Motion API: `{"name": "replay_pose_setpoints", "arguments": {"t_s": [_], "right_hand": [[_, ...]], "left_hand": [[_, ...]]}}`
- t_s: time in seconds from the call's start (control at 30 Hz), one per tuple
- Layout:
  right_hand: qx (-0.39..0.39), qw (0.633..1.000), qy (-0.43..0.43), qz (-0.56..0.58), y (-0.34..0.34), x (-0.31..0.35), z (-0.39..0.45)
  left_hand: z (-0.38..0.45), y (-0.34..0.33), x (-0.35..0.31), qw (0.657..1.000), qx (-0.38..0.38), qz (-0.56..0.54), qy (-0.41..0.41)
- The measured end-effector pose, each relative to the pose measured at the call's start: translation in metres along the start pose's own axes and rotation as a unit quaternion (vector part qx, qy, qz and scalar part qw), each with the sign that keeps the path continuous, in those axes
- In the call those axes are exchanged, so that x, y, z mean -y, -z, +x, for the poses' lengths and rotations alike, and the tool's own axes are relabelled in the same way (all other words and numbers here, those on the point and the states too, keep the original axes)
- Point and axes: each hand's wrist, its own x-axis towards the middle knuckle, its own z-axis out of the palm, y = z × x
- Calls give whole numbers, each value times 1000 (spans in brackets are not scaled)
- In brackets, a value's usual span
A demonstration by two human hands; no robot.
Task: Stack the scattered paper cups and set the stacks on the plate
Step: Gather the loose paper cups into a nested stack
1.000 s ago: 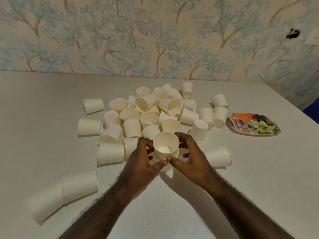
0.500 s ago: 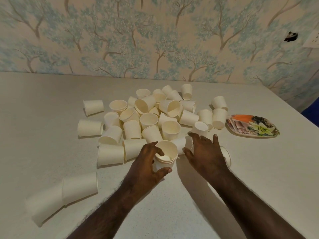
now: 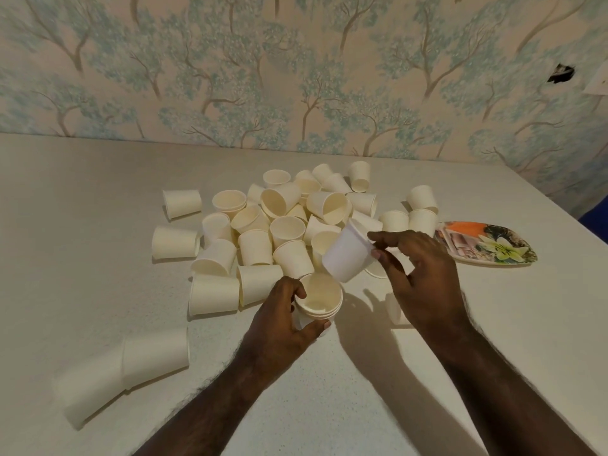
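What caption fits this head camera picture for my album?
Left hand steadies a small cup stack while the right hand brings another paper cup above it.

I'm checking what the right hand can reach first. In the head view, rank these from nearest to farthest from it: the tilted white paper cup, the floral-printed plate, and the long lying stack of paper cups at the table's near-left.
1. Tilted white paper cup: pinched in the right hand.
2. Floral-printed plate: just right of that hand, on the table.
3. Long lying stack of paper cups: far across, near-left.
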Motion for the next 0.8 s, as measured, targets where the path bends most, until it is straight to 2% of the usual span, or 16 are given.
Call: {"name": "replay_pose_setpoints", "arguments": {"t_s": [0.17, 0.3, 0.4, 0.47, 0.5, 0.57, 0.6, 0.67, 0.73, 0.8], "right_hand": [[70, 991, 96, -56, -1, 14, -15], [166, 980, 86, -68, -8, 14, -26], [105, 993, 18, -41, 1, 0, -23], [58, 991, -55, -106, 12, -18, -18], [65, 976, -112, -172, 18, -28, -17], [133, 913, -255, -289, 26, -46, -16], [170, 884, -315, -302, 29, -53, -17], [204, 869, -380, -244, 33, -62, -19], [195, 881, -399, -166, 37, -66, -18], [177, 895, -387, -134, 40, -64, -17]], "left_hand": [[1, -3, -8, 1000, -2, -18, -8], [2, -5, -11, 999, -3, -27, -16], [0, -3, -11, 998, 2, -61, -21], [0, -1, -11, 997, -1, -69, -23], [-1, -1, -11, 997, 0, -70, -25], [0, 0, -11, 997, 1, -75, -25], [0, 1, -11, 997, 1, -77, -24], [1, 1, -12, 997, 1, -80, -20], [2, 2, -13, 997, 1, -78, -18], [3, 2, -14, 997, 1, -78, -16]]}}
